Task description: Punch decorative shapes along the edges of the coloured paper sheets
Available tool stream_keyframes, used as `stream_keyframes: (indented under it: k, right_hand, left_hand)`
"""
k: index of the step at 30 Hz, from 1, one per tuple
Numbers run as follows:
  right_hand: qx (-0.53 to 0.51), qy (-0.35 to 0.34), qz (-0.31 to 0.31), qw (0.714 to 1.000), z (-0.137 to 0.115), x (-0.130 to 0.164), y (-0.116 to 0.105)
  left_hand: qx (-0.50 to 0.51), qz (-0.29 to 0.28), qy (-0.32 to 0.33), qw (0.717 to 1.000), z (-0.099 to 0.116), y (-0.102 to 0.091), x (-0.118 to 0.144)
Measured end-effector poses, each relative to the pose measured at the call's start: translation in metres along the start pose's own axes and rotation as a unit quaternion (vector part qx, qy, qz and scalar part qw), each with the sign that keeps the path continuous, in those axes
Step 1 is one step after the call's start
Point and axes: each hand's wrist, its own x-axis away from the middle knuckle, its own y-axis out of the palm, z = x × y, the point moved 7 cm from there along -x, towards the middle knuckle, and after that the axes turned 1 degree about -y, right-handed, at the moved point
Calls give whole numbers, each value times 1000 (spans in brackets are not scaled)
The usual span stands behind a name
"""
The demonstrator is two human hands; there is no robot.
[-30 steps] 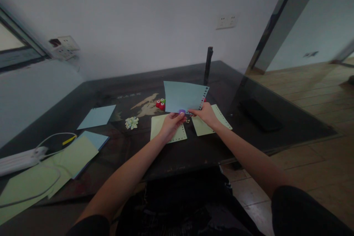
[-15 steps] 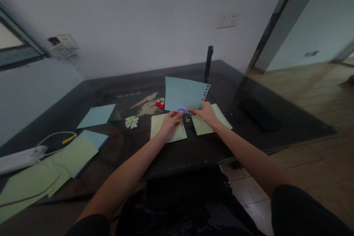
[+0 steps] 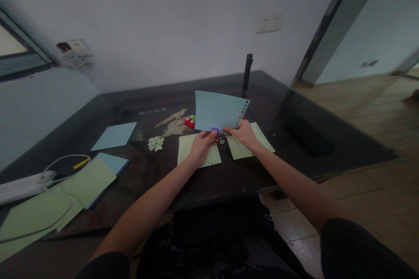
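A pale blue sheet of paper (image 3: 219,109) is held up off the table, with a row of punched shapes down its right edge. My right hand (image 3: 245,134) pinches its lower right corner. At the sheet's lower edge my left hand (image 3: 201,146) is closed on a small purple paper punch (image 3: 214,130), thumb on top. Most of the punch is hidden by fingers and paper. Beneath my hands lie two pale yellow sheets, a left one (image 3: 186,146) and a right one (image 3: 238,150), both with holes along edges. Tiny paper cutouts (image 3: 221,141) lie between them.
Red and green round pieces (image 3: 190,122) sit behind the blue sheet. A pile of pale cutouts (image 3: 156,143) lies to the left. Farther left are a blue sheet (image 3: 114,136), stacked yellow paper (image 3: 94,178) and a white power strip (image 3: 22,188). A black object (image 3: 307,135) lies right.
Almost nothing differs. Both hands keep the blue sheet and the purple punch in nearly the same place; the view has shifted very slightly.
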Motion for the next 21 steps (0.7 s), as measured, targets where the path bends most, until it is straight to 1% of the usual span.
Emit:
stream_keyframes:
  k: [7, 14, 21]
  right_hand:
    - [-5, 11, 5, 1000, 3, 0, 0]
    - [-6, 2, 5, 1000, 0, 1, -1]
    - [-16, 9, 2, 1000, 3, 1, 1]
  left_hand:
    - [-12, 4, 4, 1000, 2, 0, 1]
    - [-15, 4, 8, 1000, 0, -1, 0]
    - [-13, 6, 9, 1000, 0, -1, 0]
